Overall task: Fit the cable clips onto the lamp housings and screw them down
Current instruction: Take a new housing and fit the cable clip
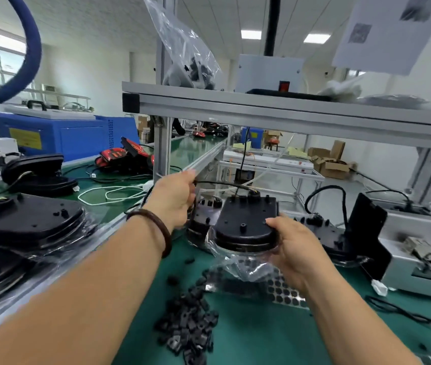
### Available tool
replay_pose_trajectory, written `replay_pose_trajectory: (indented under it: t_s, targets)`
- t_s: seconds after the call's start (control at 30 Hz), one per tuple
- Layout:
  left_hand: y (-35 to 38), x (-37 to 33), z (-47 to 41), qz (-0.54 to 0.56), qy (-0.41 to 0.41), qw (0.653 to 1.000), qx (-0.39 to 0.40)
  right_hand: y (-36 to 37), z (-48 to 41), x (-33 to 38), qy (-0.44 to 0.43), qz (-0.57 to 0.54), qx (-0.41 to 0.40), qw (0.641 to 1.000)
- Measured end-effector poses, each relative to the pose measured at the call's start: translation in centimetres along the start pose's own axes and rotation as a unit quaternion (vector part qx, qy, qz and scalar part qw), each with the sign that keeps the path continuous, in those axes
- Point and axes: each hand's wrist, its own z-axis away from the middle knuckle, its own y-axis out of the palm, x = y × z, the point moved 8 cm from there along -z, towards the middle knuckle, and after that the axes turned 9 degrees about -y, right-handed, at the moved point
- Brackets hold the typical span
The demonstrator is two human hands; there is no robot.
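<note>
Head: right hand grips lamp housing rim; left hand pinches cable.

Matt black plastic lamp housing in glossy clear film; matt green bench mat; brushed aluminium shelf frame.

One view only: wide-angle, worn on my head, facing forward and down, close over left hand, right hand, green bench.

Hands: 2 — left hand, right hand
Lamp housings by the hands: 3
Cable clips: 1 pile — uncountable
Bracelet: 1
</note>
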Motion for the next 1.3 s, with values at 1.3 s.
replay_pose_trajectory:
  t_s: [1.3]
  targets:
    - [9.2,-4.0,4.3,-0.141,0.179,0.949,0.219,-5.8,7.3,5.2,-0.110,0.576,0.049,0.808]
